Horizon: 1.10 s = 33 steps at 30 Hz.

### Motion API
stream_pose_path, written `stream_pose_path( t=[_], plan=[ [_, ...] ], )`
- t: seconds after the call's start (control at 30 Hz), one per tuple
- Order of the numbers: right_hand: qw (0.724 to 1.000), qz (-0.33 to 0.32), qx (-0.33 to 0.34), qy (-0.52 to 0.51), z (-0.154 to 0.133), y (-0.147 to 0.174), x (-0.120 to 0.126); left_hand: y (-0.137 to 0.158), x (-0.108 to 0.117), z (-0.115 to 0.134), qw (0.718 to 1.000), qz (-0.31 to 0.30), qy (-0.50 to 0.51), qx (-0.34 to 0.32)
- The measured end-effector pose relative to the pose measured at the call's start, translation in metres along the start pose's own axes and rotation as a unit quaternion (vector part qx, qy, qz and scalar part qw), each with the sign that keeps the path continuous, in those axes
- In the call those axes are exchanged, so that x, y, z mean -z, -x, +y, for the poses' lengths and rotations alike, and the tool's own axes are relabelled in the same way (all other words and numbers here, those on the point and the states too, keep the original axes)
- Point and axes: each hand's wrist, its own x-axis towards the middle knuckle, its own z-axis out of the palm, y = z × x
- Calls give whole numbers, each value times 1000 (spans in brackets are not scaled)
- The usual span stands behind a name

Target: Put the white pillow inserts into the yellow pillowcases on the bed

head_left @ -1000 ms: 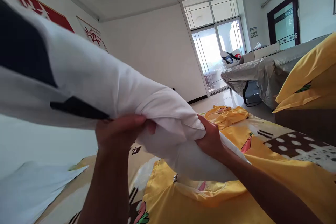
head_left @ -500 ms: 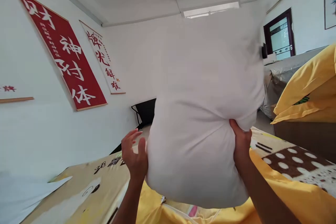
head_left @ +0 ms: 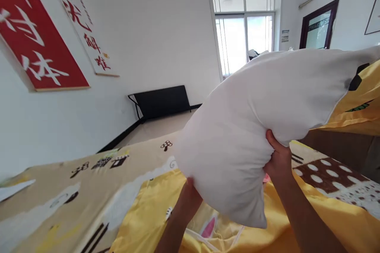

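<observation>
A plump white pillow (head_left: 237, 126) is held up in front of me, tilted so its far end reaches toward the upper right. My right hand (head_left: 279, 160) grips its lower right edge, the thumb pressing a crease into the fabric. At the lower left edge is my left hand (head_left: 190, 199), its thumb against the pillow and its other fingers hidden behind it. Beneath the pillow lies a yellow cloth (head_left: 151, 201) with an opening that shows a pale, pink-patterned inside.
A patterned beige blanket (head_left: 97, 189) covers the surface below. At right, another yellow fabric piece (head_left: 356, 102) rests on a brown box-like object (head_left: 341, 144). A black folded frame (head_left: 163, 101) leans by the far wall. Beyond stand a window (head_left: 231, 43) and a dark-framed door (head_left: 319, 25).
The pillow has swung from upright to tilted, its top now toward the right. My left hand has gone from spread fingers beside the pillow to holding its lower left edge. The view has turned.
</observation>
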Motion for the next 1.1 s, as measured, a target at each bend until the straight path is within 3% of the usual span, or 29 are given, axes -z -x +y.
stream_pose_path(
  t=[0.17,0.3,0.57,0.73,0.93,1.1],
  plan=[
    [991,-89,-65,80,31,12,2,-4,18,24,979,143,130,58],
    [977,-152,-76,129,45,12,9,-1,29,44,972,179,142,50],
    [968,-172,-82,162,48,3,13,15,15,60,970,224,83,-37],
    [969,-134,-131,160,59,-4,12,22,15,69,952,295,19,-81],
    [949,-127,-86,277,66,-20,24,26,18,67,952,253,-85,-150],
    [937,-147,-42,314,61,-18,24,28,19,65,944,279,-123,-122]
  ],
)
